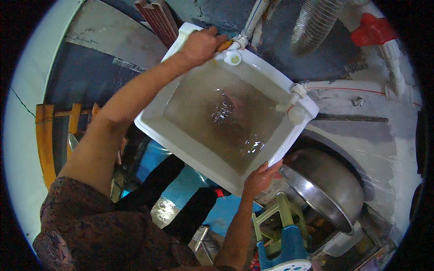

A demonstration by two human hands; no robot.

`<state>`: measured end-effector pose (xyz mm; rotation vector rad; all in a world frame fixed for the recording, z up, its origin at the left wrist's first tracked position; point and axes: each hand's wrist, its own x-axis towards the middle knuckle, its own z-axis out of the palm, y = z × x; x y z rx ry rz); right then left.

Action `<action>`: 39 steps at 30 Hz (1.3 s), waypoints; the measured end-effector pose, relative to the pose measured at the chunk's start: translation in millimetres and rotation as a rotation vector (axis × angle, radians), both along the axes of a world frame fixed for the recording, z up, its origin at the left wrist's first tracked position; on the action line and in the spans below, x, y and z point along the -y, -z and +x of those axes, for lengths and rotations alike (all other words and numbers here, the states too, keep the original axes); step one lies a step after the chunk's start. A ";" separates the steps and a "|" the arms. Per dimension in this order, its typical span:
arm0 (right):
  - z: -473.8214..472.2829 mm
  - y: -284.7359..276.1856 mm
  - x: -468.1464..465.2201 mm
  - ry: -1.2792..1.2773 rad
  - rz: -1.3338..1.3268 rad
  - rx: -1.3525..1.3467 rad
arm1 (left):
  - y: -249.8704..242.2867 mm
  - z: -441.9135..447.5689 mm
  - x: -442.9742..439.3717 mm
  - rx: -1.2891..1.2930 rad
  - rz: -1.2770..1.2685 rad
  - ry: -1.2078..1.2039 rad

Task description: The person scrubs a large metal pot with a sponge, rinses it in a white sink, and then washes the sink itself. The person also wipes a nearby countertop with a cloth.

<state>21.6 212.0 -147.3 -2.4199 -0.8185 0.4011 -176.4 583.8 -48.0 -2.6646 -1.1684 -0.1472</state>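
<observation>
A white utility sink (144, 124) stands before me, holding cloudy brownish water (203, 111) with ripples and glints on its surface. My left hand (201, 45) is at the far left part of the rim, fingers curled beside a small orange item (224, 46). Whether the fingers hold that item is hidden. Close by, a white plastic tap (233, 58) hangs over the water from a white pipe (255, 18). My right hand (262, 179) grips the near right rim, thumb on top. Another white tap (296, 113) sits over the right corner.
Right of the sink, a large steel basin (325, 183) leans on its side. A blue and green stool (283, 233) stands near my right arm. A red valve handle (373, 29) and ribbed hose (315, 25) are at back right. Wooden slats (45, 142) stand at left.
</observation>
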 end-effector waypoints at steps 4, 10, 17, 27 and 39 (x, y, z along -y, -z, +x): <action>-4.7 -3.6 -3.3 -0.011 -0.007 0.008 | -7.6 -50.3 -41.1 -0.206 -0.025 -0.230; -6.5 -14.1 -7.4 0.024 -0.028 -0.064 | -0.1 12.0 -9.0 -0.155 0.027 0.028; -2.8 -6.0 -3.3 -0.006 -0.023 -0.027 | 3.1 -36.2 -30.5 -0.004 0.100 -0.084; -0.9 -19.9 -9.4 -0.002 -0.084 -0.150 | 57.8 -129.3 17.4 0.139 0.035 -0.450; -1.0 -19.3 -6.4 0.033 0.010 -0.177 | 51.1 -179.3 124.8 -0.669 -0.371 -0.219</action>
